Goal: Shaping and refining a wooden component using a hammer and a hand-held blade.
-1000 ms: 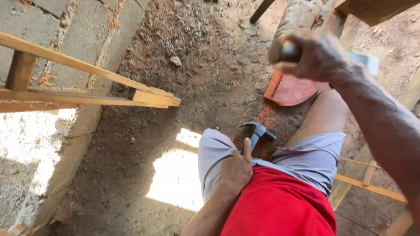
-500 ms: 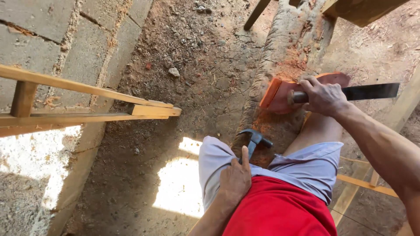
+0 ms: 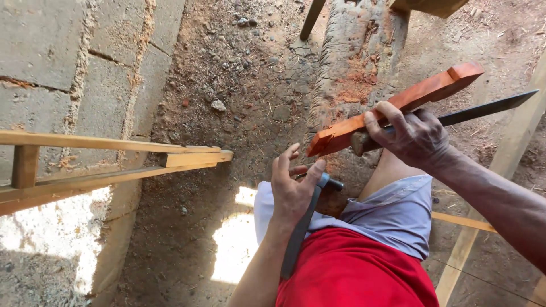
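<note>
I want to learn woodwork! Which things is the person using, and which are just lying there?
In use: red wood piece, long blade, both in right hand; left hand open beside it.

Lying about: hammer on lap, log, wooden frame, stones.

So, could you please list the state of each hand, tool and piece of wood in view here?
Right hand: closed around the machete handle and the wood piece together.
Left hand: open, fingers spread, near the wood's lower end.
Orange wood piece: lifted, tilted up to the right.
Machete: held, blade pointing right.
Hammer: resting on the lap.
Log: lying on the dirt, chipped.
</note>
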